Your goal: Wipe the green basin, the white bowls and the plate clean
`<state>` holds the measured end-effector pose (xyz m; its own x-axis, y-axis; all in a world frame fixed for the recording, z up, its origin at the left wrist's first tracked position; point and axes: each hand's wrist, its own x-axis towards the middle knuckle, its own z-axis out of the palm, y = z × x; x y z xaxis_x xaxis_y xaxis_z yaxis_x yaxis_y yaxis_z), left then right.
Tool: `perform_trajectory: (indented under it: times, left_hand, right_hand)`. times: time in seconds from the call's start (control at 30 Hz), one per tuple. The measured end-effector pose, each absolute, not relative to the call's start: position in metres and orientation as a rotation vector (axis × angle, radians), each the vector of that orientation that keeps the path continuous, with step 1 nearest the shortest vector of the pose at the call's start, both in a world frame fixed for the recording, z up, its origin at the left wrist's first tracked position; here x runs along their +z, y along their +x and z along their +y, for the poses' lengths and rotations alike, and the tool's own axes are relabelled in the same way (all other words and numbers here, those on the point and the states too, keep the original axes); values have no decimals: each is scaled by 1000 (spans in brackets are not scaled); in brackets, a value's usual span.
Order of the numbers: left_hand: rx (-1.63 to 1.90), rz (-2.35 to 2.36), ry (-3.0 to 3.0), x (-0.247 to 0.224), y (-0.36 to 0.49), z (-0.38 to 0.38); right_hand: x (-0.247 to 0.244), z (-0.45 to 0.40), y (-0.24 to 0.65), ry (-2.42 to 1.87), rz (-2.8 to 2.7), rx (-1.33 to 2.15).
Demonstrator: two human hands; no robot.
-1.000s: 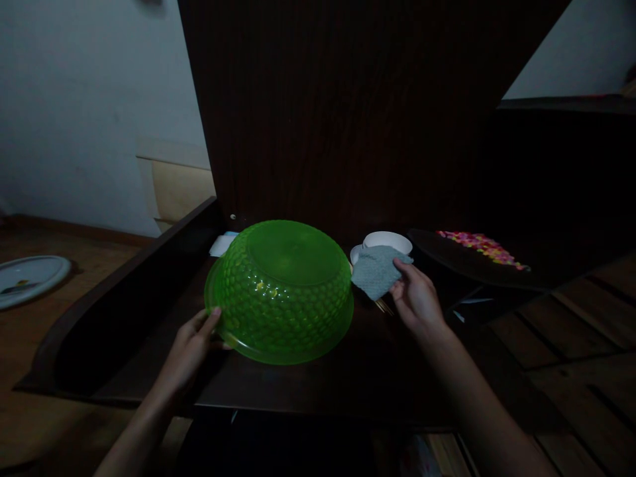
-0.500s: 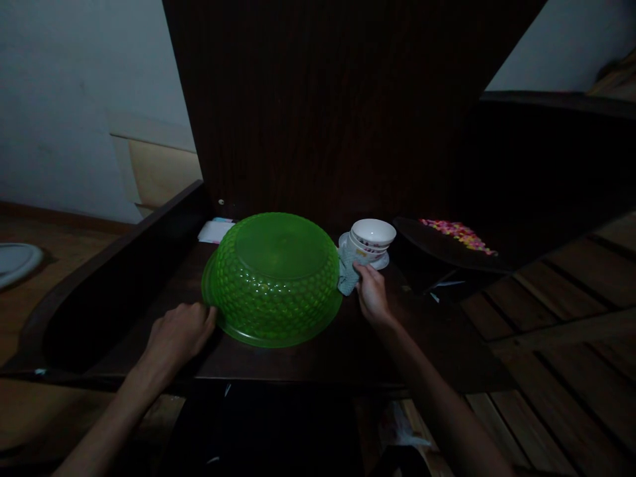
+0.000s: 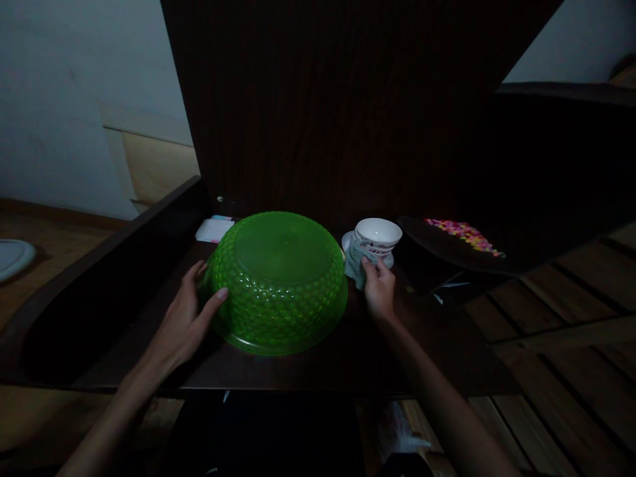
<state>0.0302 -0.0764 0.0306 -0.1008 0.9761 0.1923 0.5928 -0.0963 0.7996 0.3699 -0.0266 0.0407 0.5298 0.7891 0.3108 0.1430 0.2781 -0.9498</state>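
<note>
Upturned basin (image 3: 285, 265), left hand (image 3: 185, 321) nearer
Fingers spread open at its left side; right hand (image 3: 380, 290) pinches cloth (image 3: 353, 265), just apart

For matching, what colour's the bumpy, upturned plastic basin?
The basin is green, clearest in the head view.

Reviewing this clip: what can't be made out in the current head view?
All in the head view:
Space beneath the basin: hidden by the basin itself.
Lower front of the bowls: partly covered by the cloth and right hand.
Rest of the white disc: cut off by the left edge.
Bright pieces: too small to identify.
</note>
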Motion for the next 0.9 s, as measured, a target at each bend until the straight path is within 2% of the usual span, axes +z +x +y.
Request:
perform_trajectory:
  times: [0.17, 0.4, 0.9]
  left_hand:
    - [945, 1556, 1934, 6, 34, -73]
    - [934, 1488, 2245, -15, 21, -70]
    - [927, 1450, 2249, -10, 22, -73]
  right_hand:
    - [10, -28, 349, -1209, -800, 871]
    - [2, -4, 342, -1266, -704, 844]
    - [74, 94, 342, -1507, -1034, 1267]
